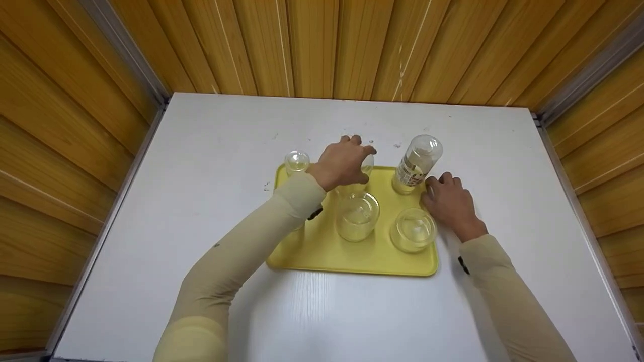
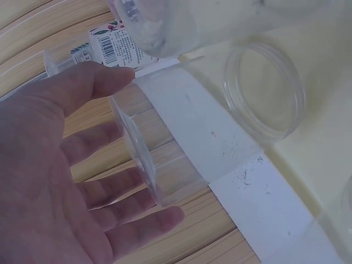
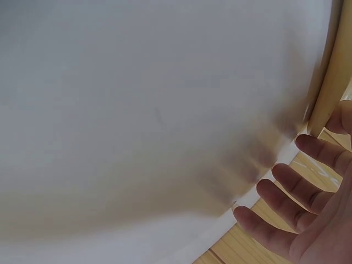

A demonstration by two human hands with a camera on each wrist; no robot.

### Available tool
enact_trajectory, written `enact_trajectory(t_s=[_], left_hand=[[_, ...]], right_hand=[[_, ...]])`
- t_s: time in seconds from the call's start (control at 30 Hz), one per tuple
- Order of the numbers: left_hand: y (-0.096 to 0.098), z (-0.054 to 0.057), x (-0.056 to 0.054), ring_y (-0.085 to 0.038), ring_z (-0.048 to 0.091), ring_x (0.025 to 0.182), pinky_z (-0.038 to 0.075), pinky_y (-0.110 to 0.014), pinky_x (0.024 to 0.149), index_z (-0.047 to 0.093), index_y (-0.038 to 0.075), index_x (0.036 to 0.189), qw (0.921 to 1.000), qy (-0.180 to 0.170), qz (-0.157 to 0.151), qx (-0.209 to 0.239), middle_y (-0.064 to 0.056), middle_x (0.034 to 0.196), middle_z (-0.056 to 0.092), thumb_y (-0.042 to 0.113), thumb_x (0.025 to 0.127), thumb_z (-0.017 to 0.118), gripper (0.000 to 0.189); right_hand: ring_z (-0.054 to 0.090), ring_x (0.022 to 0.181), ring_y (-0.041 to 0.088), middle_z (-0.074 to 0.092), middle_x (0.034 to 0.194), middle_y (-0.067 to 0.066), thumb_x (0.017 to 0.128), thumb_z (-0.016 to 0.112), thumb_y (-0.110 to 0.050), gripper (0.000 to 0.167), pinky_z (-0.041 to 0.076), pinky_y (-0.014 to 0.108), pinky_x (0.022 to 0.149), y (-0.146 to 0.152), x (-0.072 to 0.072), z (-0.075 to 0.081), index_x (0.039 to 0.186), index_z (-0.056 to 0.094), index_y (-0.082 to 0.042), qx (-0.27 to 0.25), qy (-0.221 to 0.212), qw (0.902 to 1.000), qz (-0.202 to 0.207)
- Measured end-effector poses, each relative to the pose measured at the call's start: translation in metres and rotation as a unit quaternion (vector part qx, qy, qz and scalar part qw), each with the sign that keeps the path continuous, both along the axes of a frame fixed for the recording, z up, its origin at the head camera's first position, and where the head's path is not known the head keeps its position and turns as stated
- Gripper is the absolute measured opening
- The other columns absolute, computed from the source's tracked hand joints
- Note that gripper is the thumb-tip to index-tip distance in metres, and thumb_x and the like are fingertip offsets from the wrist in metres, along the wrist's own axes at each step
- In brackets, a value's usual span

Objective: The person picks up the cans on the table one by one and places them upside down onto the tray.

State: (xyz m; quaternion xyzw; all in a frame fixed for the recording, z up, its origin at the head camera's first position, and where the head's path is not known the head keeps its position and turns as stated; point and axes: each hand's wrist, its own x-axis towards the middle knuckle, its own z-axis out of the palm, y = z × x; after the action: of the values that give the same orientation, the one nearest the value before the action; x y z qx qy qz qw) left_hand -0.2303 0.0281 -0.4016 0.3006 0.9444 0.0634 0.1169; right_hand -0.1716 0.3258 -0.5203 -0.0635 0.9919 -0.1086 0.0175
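Note:
My left hand is over the back middle of a yellow tray, beside an upturned clear jar. In the left wrist view its thumb and spread fingers stand around the base of this jar, whose rim faces the tray; firm contact cannot be made out. My right hand is at the tray's right edge, near an upended clear bottle with a printed label. In the right wrist view its fingers are slightly bent and apart, near the white table, with nothing held.
Two clear jars stand on the tray's front half, one in the middle and one at right. Another clear container stands at the back left, partly behind my left forearm. Wood-look panels enclose the white table.

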Motion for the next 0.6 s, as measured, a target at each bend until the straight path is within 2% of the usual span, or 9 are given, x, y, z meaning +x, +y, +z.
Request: enact_trajectory(t_s=[0.13,0.33,0.47,0.6], left_hand=[[-0.003,0.003,0.000,-0.034,0.045,0.144,0.055,-0.049,0.100,0.048,0.022,0.161,0.9999,-0.008,0.008,0.013,-0.013,0.161,0.046,0.048,0.098,0.072,0.073],[-0.019,0.014,0.000,-0.034,0.043,0.147,0.050,-0.051,0.106,0.040,0.017,0.165,0.9959,0.002,0.048,0.077,-0.014,0.163,0.043,0.060,0.102,0.062,0.079],[-0.034,0.021,0.001,-0.036,0.041,0.149,0.047,-0.053,0.109,0.039,0.016,0.165,0.9923,0.019,0.071,0.100,-0.016,0.164,0.041,0.061,0.102,0.060,0.080],[-0.048,0.027,0.002,-0.035,0.035,0.153,0.041,-0.055,0.115,0.038,0.015,0.165,0.9898,0.030,0.087,0.109,-0.018,0.166,0.037,0.061,0.103,0.060,0.081]], right_hand=[[0.052,0.110,0.052,0.052,0.123,0.030,0.107,0.051,-0.028,0.042,0.050,0.069,0.077,0.000,0.001,0.000,0.135,0.061,0.001,-0.004,0.000,1.0000,-0.003],[0.051,0.118,0.052,0.052,0.129,0.032,0.109,0.049,-0.031,0.045,0.049,0.070,0.082,0.004,0.000,0.007,0.136,0.062,0.003,-0.041,-0.021,0.9988,-0.017],[0.049,0.125,0.055,0.050,0.135,0.035,0.111,0.046,-0.028,0.046,0.047,0.072,0.090,0.010,-0.003,0.022,0.140,0.058,0.006,-0.078,-0.021,0.9958,-0.044],[0.046,0.130,0.056,0.048,0.140,0.038,0.113,0.042,-0.023,0.045,0.044,0.073,0.096,0.016,-0.005,0.047,0.143,0.055,0.008,-0.104,0.009,0.9916,-0.076]])
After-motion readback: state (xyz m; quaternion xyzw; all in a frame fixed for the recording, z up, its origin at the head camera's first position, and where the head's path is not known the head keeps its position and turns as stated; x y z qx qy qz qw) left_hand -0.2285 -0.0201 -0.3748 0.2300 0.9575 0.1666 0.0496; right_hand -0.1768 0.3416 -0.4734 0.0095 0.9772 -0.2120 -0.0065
